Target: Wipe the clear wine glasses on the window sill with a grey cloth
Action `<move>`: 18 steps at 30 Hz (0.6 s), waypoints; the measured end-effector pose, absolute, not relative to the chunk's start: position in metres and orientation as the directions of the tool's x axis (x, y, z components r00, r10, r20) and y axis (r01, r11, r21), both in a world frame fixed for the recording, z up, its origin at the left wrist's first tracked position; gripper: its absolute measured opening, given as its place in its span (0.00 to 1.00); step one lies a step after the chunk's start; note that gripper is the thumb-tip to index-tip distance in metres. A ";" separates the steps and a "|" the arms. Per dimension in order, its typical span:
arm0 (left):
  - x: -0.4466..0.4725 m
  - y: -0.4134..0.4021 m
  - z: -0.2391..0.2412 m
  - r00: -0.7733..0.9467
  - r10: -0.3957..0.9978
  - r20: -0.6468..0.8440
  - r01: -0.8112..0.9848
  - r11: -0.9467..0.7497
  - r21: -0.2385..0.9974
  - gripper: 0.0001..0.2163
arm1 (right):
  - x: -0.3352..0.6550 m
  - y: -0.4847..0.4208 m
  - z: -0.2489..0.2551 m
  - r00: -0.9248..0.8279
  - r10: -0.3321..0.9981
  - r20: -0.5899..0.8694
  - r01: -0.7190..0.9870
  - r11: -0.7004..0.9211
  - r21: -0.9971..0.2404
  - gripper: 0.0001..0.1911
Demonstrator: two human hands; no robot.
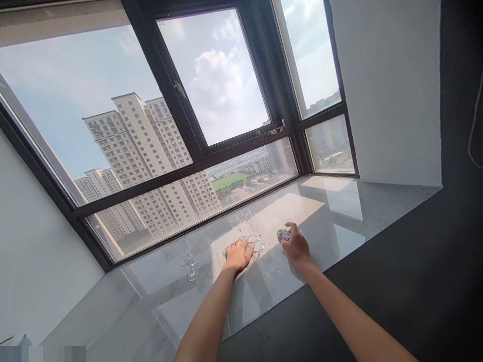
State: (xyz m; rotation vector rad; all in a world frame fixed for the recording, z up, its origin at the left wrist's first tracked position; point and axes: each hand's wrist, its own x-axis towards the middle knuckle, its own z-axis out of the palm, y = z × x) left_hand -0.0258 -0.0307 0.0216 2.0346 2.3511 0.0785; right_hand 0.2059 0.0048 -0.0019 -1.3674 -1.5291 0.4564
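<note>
Several clear stemmed glasses [251,226] stand in a cluster on a grey marble windowsill [339,221]. My left hand [238,254] rests on the sill at the foot of the cluster, with its fingers curled around the base of one glass. To the right of the glasses, my right hand [295,246] is closed on a small grey cloth [283,234]. One more stemmed glass [187,259] stands apart to the left.
A large black-framed window [196,151] runs along the back of the sill, its handle [179,89] at mid height. A white wall [388,90] closes the right end. The dark floor [396,281] lies below the sill's front edge.
</note>
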 end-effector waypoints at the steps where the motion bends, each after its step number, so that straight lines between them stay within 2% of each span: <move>1: -0.028 -0.030 0.020 -0.147 0.989 0.011 0.988 0.146 0.052 0.32 | 0.206 0.004 -0.002 0.128 0.902 0.411 0.523 0.291 -0.801 0.22; 11: -0.036 -0.042 0.021 -0.113 0.994 0.001 0.993 0.113 0.034 0.34 | 0.207 0.005 -0.001 0.142 0.917 0.373 0.510 0.255 -0.822 0.22; 18: -0.027 -0.047 0.027 -0.166 0.986 -0.001 0.986 0.166 0.019 0.35 | 0.206 0.007 -0.003 0.160 0.910 0.382 0.510 0.255 -0.821 0.23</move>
